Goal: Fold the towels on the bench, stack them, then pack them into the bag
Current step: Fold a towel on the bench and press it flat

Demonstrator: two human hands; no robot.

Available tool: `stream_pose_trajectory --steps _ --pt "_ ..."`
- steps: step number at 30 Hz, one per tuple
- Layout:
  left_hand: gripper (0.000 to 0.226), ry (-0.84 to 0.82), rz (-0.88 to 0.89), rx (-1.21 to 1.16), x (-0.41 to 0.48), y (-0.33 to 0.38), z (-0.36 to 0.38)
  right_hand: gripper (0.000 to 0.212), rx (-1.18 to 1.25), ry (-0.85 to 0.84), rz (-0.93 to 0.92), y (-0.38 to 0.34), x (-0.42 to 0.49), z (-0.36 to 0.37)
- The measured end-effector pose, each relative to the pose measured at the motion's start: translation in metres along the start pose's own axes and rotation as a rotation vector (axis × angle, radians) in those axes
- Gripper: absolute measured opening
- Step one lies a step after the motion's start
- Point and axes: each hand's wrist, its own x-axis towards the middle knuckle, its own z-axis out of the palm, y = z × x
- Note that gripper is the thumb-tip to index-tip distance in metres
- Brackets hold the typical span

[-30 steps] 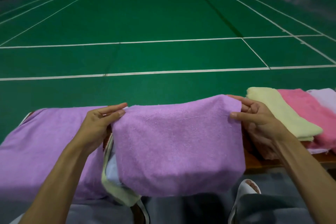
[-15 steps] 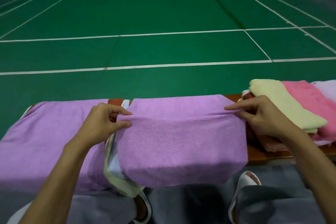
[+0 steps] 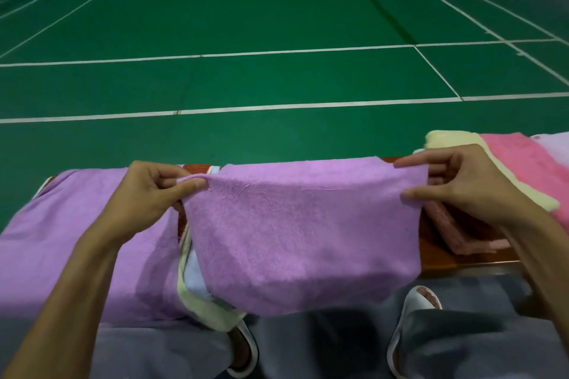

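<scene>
A purple towel (image 3: 301, 231) lies folded across the wooden bench (image 3: 462, 258), its near part hanging over the front edge. My left hand (image 3: 151, 194) pinches its upper left corner. My right hand (image 3: 455, 184) pinches its upper right corner. A second purple towel (image 3: 70, 243) is spread over the left part of the bench. At the right sit a pale yellow towel (image 3: 449, 144), a pink towel (image 3: 529, 169) and a pale lilac one (image 3: 554, 141). A folded dusty-pink towel (image 3: 462, 231) lies under my right hand. No bag can be identified.
A cream and pale blue cloth (image 3: 197, 289) hangs off the bench under the held towel. Beyond the bench stretches a green court floor with white lines (image 3: 277, 106). Below, grey trousers and white slippers (image 3: 412, 314) are visible.
The far edge of the held towel came down from the air onto the bench, then both hands drew its top corners back toward me. The view tilted down.
</scene>
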Motion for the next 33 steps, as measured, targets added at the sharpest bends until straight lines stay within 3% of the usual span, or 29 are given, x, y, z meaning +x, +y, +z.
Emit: stream_pose_trajectory --steps 3,8,11,14,18,21,25,28,31,33 --pt "0.009 0.011 0.025 0.089 0.001 0.002 0.002 0.030 -0.585 0.114 -0.146 0.003 0.009 0.005" --pt "0.033 0.083 0.108 0.127 0.031 0.007 0.004 0.007 -0.793 0.234 -0.127 -0.002 0.047 -0.002" --pt "0.030 0.205 0.183 0.010 0.062 0.021 0.001 0.017 -0.730 0.449 -0.099 -0.020 0.078 -0.007" --pt "0.027 0.407 0.295 -0.073 0.085 0.049 -0.011 0.026 -0.558 0.673 -0.284 -0.047 0.096 -0.016" --pt "0.027 0.622 0.448 -0.261 0.081 0.092 -0.027 0.014 -0.028 0.762 -0.512 -0.084 0.087 -0.017" --pt "0.019 0.521 0.460 -0.370 0.050 0.096 -0.022 0.010 0.229 0.665 -0.544 -0.088 0.060 -0.012" --pt "0.011 0.355 0.462 -0.220 0.001 0.056 -0.013 0.016 0.231 0.523 -0.442 -0.054 0.016 -0.011" --pt "0.009 -0.015 0.261 -0.012 -0.027 0.013 -0.007 0.018 0.062 0.225 -0.225 -0.017 -0.011 -0.010" --pt "0.019 -0.394 0.006 0.146 -0.034 -0.015 0.005 0.030 -0.331 -0.190 -0.046 0.015 -0.019 0.003" --pt "0.016 -0.552 -0.078 0.230 -0.032 -0.025 0.015 0.024 -0.481 -0.372 0.011 0.028 -0.021 0.012"
